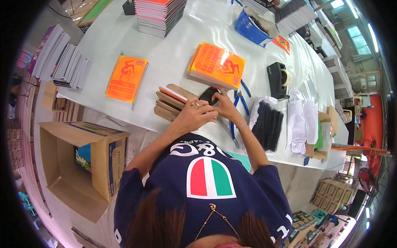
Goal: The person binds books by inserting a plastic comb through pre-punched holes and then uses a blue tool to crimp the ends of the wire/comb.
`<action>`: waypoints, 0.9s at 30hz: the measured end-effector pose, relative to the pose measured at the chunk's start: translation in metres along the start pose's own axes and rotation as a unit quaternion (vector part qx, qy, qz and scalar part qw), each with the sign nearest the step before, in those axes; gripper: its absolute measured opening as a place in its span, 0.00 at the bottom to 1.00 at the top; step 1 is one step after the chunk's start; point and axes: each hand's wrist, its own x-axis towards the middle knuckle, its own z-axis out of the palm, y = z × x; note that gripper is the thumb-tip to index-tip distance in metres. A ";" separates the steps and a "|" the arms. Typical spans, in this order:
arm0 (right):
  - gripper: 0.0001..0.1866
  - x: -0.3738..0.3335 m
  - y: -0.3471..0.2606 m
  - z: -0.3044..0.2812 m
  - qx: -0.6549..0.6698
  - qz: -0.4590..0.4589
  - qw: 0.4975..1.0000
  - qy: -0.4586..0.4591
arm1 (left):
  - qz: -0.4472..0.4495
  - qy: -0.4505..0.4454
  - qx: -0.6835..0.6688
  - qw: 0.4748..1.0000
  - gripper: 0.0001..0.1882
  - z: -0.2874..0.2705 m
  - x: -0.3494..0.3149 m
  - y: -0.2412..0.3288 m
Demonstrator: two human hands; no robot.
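Note:
My left hand (196, 116) is closed, with its fingertips at the upper end of a thin spiral wire coil (227, 132). That coil slants down toward the table's near edge. My right hand (225, 106) touches the left one, its fingers curled beside a dark rounded object (208, 96); what they grip is hidden. Left of the hands, an orange-edged notebook (173, 94) stands between brown wooden boards (164, 106), its right part covered by my left hand. Blue-handled pliers (244, 101) lie just right of my right hand. Beyond the hands sits a stack of orange notebooks (217, 64).
A spiral-bound orange notebook (126, 78) lies at left. Black coils (268, 127) in white wrapping and a tape dispenser (277, 80) are at right. Farther back stand a notebook stack (159, 18) and a blue container (253, 29). An open cardboard box (82, 165) stands below the table's left edge.

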 end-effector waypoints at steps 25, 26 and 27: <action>0.25 -0.049 -0.047 -0.063 0.435 0.025 0.885 -0.162 | -0.252 0.007 0.082 0.964 0.21 -0.021 -0.012 0.015; 0.25 -0.045 -0.059 -0.065 0.369 0.080 0.916 -0.135 | -0.261 -0.008 0.071 0.963 0.21 -0.019 -0.013 0.015; 0.25 -0.041 -0.055 -0.060 0.369 0.079 0.917 -0.132 | -0.258 -0.009 0.070 0.963 0.21 -0.018 -0.013 0.014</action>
